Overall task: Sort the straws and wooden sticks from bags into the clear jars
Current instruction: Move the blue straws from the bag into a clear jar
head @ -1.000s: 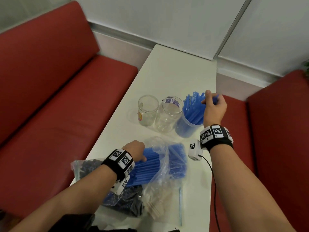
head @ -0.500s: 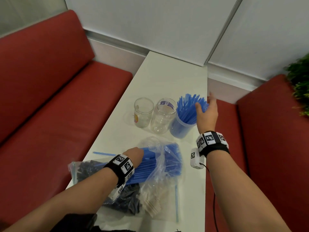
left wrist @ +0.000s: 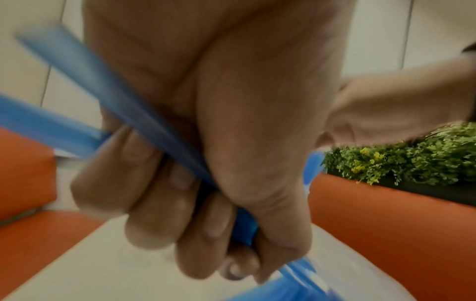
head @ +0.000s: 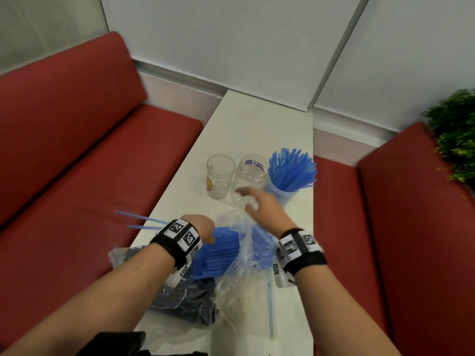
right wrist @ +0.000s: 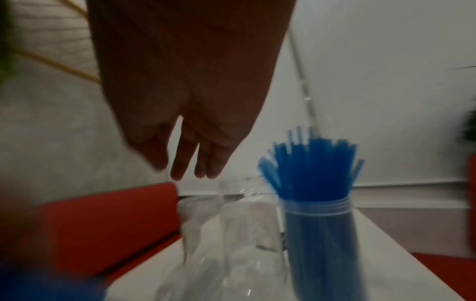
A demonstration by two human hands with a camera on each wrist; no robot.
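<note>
Nearest: left hand [left wrist: 195, 154] clenched round a few blue straws [head: 144, 222], thumb over the top, loose ends poking out behind the knuckles past the surface [head: 257, 129] edge. Just ahead of those fingers, the rest of the bundle [head: 221, 253] half inside the clear bag [head: 246, 242], with darker bags [head: 185, 299] lying under the wrist. Best kept squeezed and level there, so nothing slides out while the other hand comes in.

Further out: right hand [head: 259, 204] empty, fingers [right wrist: 180, 163] straight and released, blurred, passing above the bag mouth. Worth closing round the bundle near its middle, all ends flush, rather than pinching one tip.

Beyond the right fingertips: two empty clear jars [head: 221, 176], then the jar of straws [head: 285, 186], already crowded. Lower upright, slowly, into the gaps
</note>
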